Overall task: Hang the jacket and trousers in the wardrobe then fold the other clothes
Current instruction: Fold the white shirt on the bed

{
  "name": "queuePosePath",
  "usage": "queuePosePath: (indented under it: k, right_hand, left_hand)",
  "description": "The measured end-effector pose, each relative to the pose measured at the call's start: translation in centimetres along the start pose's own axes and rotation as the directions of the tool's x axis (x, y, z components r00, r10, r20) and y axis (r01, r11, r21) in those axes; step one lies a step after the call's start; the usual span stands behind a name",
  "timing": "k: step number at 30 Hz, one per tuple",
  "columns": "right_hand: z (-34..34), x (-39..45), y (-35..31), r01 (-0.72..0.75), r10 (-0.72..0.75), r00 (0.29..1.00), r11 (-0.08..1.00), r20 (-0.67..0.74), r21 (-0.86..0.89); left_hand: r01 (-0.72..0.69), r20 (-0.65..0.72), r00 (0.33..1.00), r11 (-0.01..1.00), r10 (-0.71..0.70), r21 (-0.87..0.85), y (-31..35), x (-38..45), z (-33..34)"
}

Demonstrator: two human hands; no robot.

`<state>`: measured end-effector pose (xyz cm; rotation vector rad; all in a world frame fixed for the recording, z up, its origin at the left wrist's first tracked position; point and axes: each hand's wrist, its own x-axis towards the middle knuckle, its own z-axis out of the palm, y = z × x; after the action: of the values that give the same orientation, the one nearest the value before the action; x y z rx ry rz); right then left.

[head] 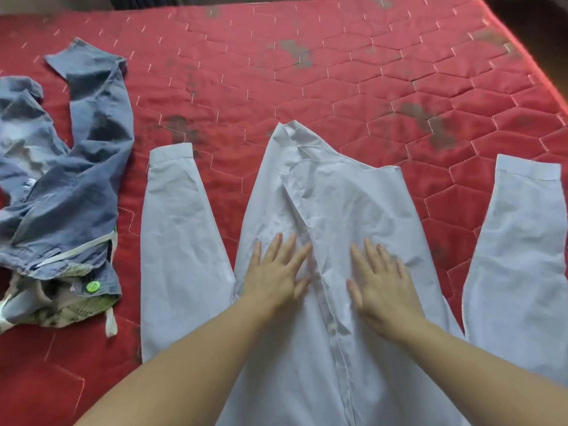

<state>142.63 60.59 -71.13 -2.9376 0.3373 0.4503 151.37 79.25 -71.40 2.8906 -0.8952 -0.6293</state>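
The left hand [278, 273] and right hand [382, 289] press flat, fingers straight, on the white shirt [332, 210] on the red bed [338, 72].

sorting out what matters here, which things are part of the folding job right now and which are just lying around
In the job: white shirt, spread flat; left hand and right hand, both pressing flat on it.

Lying about: crumpled blue garment, untouched; red mattress under everything.
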Motion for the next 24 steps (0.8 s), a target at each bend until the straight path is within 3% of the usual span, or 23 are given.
queuePosePath:
  k: [3,9,15,18,21,24]
  right_hand:
    - [0.9,4.2,1.1,0.055,-0.056,0.998,0.998,-0.015,-0.031]
    - [1.3,9.8,4.7,0.026,-0.031,0.994,0.998,-0.105,-0.052]
    - [-1.1,11.9,11.7,-0.236,0.232,0.965,0.971,-0.124,-0.024]
    - [-2.9,13.1,11.5,-0.309,0.319,0.938,0.947,-0.133,0.089]
    - [-3.9,15.7,7.8,-0.08,0.097,0.981,0.991,-0.167,0.105]
    - [-3.1,17.4,7.0,-0.019,0.024,0.996,0.998,-0.081,0.055]
  left_hand:
    - [0.01,-0.043,0.999,1.0,-0.009,0.004,-1.7,3.7,0.1]
    - [0.081,-0.223,0.97,0.994,-0.096,-0.073,-4.2,6.4,2.5]
    - [0.204,-0.23,0.943,0.963,-0.241,-0.174,-4.3,7.4,1.4]
    - [0.103,-0.341,0.926,0.976,-0.164,-0.192,-3.7,9.2,0.3]
    - [-0.034,-0.325,0.946,0.994,-0.002,-0.104,-2.0,12.8,-1.5]
    - [0.029,-0.184,0.982,0.998,-0.039,-0.057,-1.9,15.8,-2.2]
